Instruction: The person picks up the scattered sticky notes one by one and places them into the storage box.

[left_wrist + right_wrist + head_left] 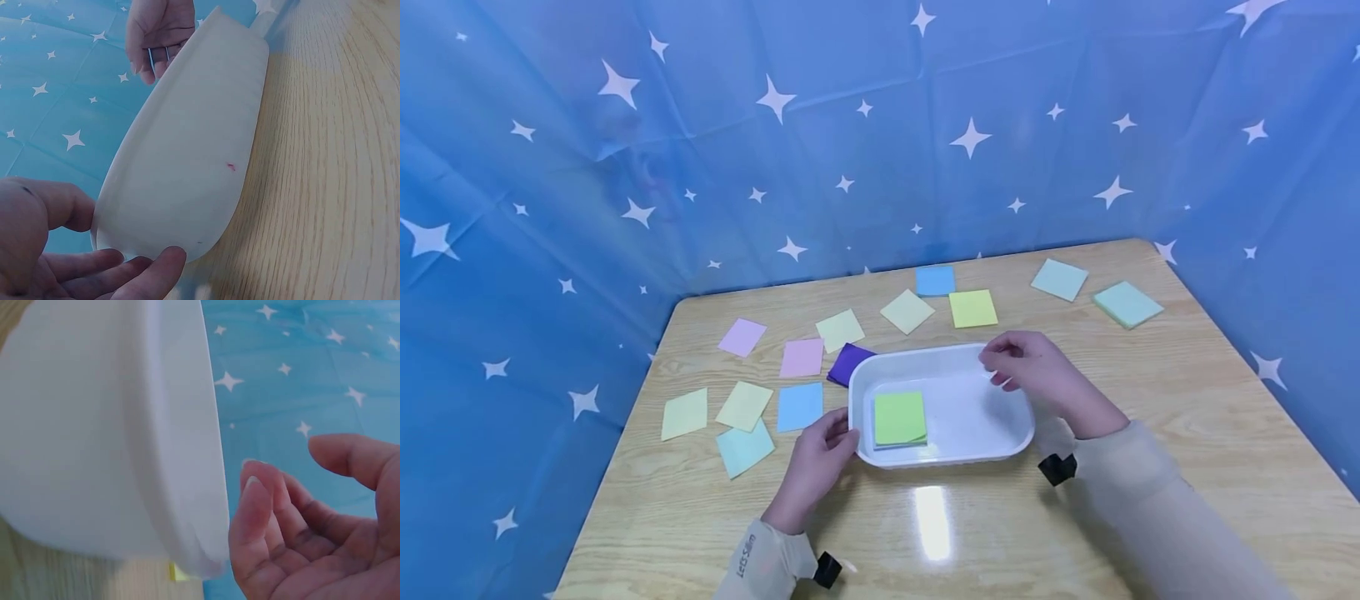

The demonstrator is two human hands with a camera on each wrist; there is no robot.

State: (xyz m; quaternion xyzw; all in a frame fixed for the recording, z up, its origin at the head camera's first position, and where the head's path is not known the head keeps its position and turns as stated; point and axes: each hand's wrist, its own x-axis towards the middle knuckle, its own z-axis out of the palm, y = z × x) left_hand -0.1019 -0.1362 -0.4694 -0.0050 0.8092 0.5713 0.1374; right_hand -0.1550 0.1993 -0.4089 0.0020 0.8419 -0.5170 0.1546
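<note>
A white plastic tray [977,408] is at the middle of the table, with a small stack of green sticky notes [899,417] in its left half. A bluish edge shows beneath the green notes. My left hand [820,458] grips the tray's left end, its thumb and fingers at the rim and outer wall [175,144]. Above the tray's right end hovers my right hand [1033,371]. In the right wrist view that hand [312,531] has loosely bent fingers, thumb apart, and nothing between them.
Purple sticky notes [850,363] lie against the tray's back left corner. Pink, yellow and blue notes [800,407] are scattered to the left. Behind the tray are a blue note [935,281] and a yellow one [973,308]. Pale green notes [1127,304] lie at the back right.
</note>
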